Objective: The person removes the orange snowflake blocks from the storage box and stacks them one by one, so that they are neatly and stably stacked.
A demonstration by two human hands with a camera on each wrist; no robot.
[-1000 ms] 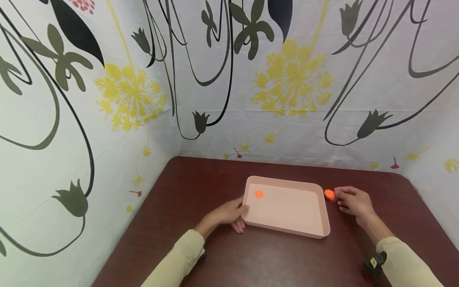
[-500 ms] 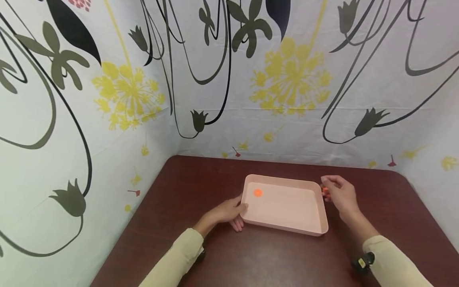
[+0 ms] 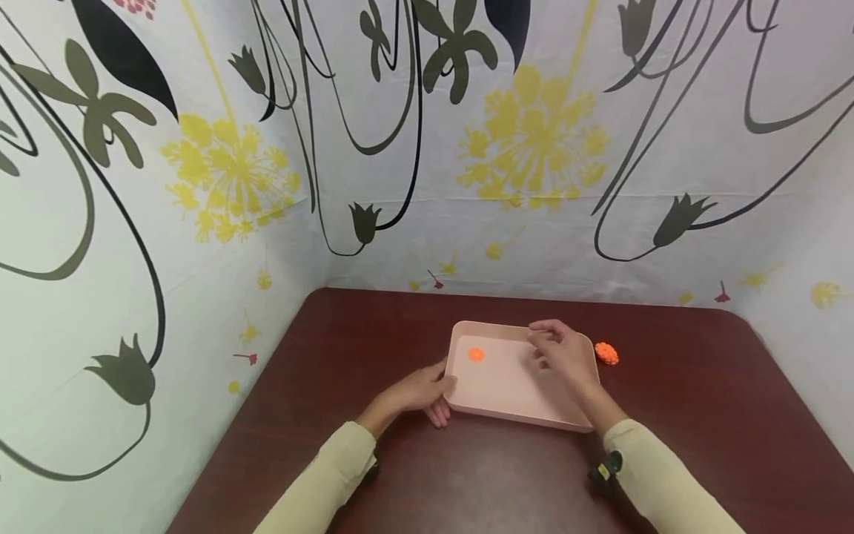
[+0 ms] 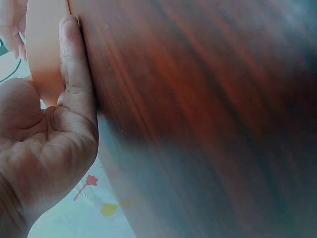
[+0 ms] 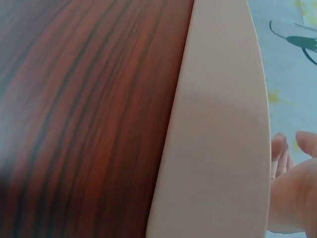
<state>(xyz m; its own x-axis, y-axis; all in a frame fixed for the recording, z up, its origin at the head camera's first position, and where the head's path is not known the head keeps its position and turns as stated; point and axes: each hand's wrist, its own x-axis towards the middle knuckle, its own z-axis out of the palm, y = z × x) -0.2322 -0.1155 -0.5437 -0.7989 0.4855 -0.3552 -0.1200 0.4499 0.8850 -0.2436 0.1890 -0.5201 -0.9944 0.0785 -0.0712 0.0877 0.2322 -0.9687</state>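
Observation:
A shallow pink rectangular tray (image 3: 494, 389) lies on the dark table. My left hand (image 3: 416, 391) grips its left side, thumb at the rim; in the left wrist view that hand (image 4: 49, 144) has its fingers stretched along the outer wall. A flat orange flower-shaped piece (image 3: 476, 354) rests inside, toward the back left. Over the right half of the tray hovers my right hand (image 3: 567, 360), fingertips bent together toward the left; whether anything is between them is hidden. Just outside the right rim sits a small heap of orange pieces (image 3: 606, 353).
The dark red-brown table (image 3: 400, 475) reaches back to a white patterned cloth (image 3: 427, 148), which also hangs along the left side. A dark device (image 3: 606, 469) is strapped at the right wrist. The tray's side wall (image 5: 213, 139) fills much of the right wrist view.
My right hand has moved left from the orange heap beside the tray to above the tray, uncovering the heap. The left hand has kept its hold on the tray.

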